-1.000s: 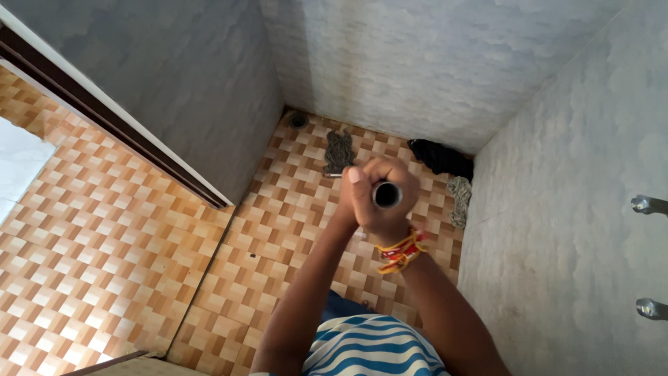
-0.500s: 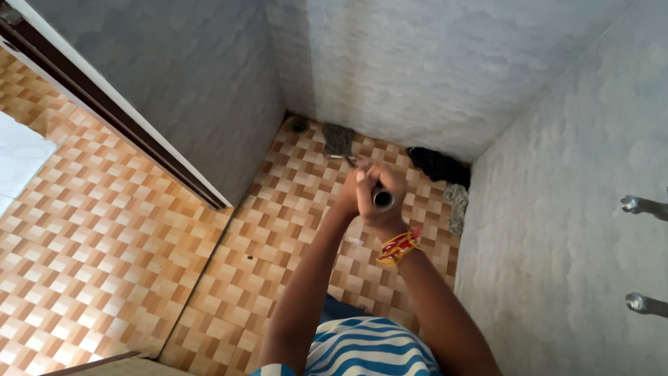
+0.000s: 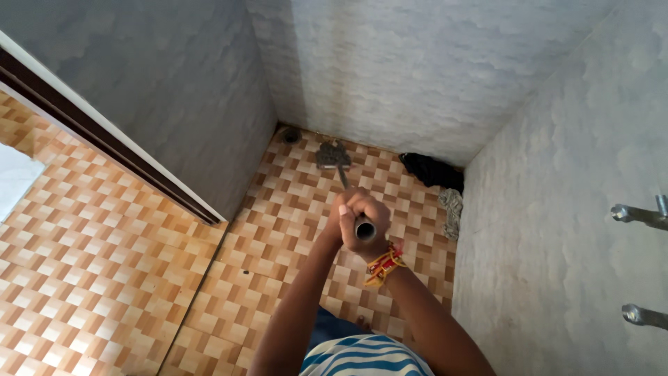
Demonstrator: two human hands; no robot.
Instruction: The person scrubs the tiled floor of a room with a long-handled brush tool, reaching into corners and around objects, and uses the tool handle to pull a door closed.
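Both hands, left hand [image 3: 342, 217] and right hand [image 3: 369, 221], clamped together on mop handle [image 3: 364, 228]; mop head [image 3: 332, 154] beyond, on checkered floor [image 3: 292, 209]; dark cloth [image 3: 431, 170], grey rag [image 3: 452, 209] right; floor drain [image 3: 291, 135] left

Soft daylight, dim corner, wide-angle edge distortion

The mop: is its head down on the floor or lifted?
Down: the mop head lies against the floor tiles near the corner; both hands grip the handle.
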